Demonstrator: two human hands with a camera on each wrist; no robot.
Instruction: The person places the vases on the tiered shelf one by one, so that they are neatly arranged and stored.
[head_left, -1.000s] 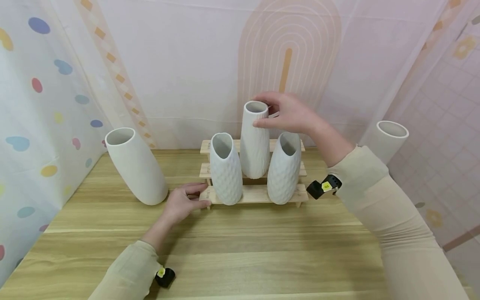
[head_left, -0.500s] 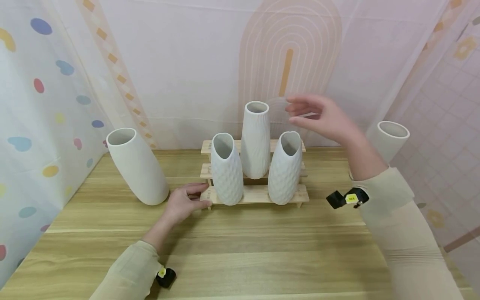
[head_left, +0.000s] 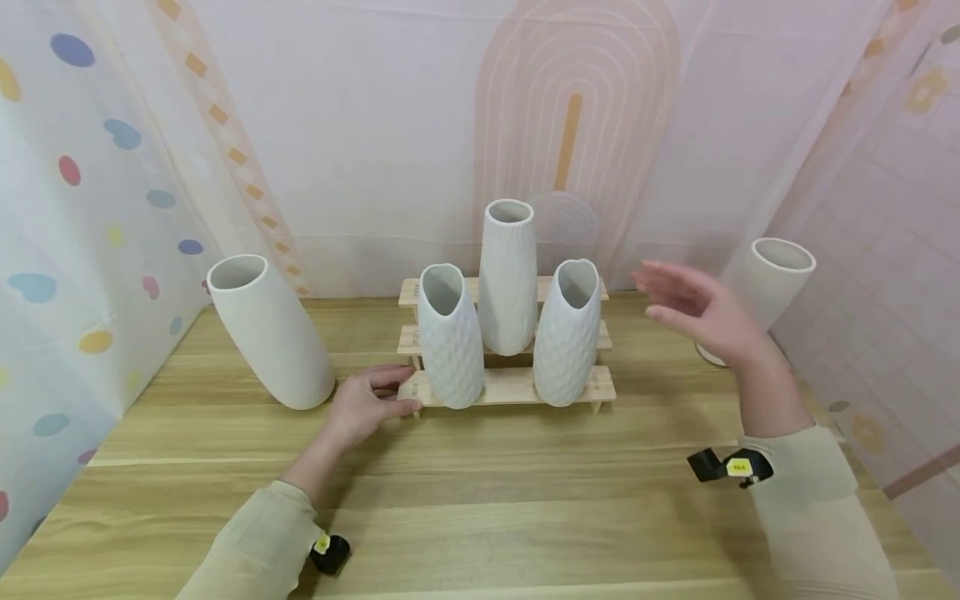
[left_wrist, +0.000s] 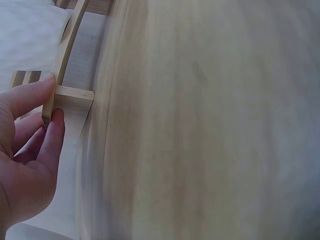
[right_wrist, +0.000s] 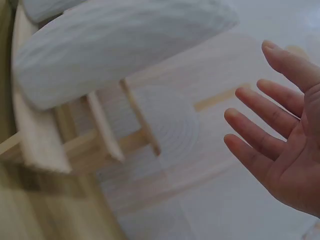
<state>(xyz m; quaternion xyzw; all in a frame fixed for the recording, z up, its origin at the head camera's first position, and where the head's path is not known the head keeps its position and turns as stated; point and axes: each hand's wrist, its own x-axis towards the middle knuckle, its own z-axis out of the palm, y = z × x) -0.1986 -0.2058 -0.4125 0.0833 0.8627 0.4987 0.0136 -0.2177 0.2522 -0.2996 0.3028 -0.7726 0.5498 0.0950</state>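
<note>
I've got the left hand (head_left: 363,408) pinching the end of the wooden stand (head_left: 510,386); two dimpled vases (head_left: 453,358) on its front step, ribbed vase (head_left: 508,283) behind. Right hand (head_left: 697,312), grip apart, partly blocks my view of a plain vase (head_left: 774,287). Smooth vase (head_left: 273,337) left on the worktop (head_left: 525,517). Yellow wrist labels (head_left: 738,467): too small to read!

- A pale wooden three-tier stand (head_left: 510,386) sits on the wood-grain counter (head_left: 480,500).
- A left dimpled white ceramic vase (head_left: 453,358) and right dimpled white ceramic vase (head_left: 566,354) stand on its front tier.
- A tall grooved white ceramic vase (head_left: 508,283) stands behind, between them.
- A smooth white ceramic vase (head_left: 273,333) stands left of the stand.
- A round-mouthed white ceramic vase (head_left: 768,287) stands to its right.
</note>
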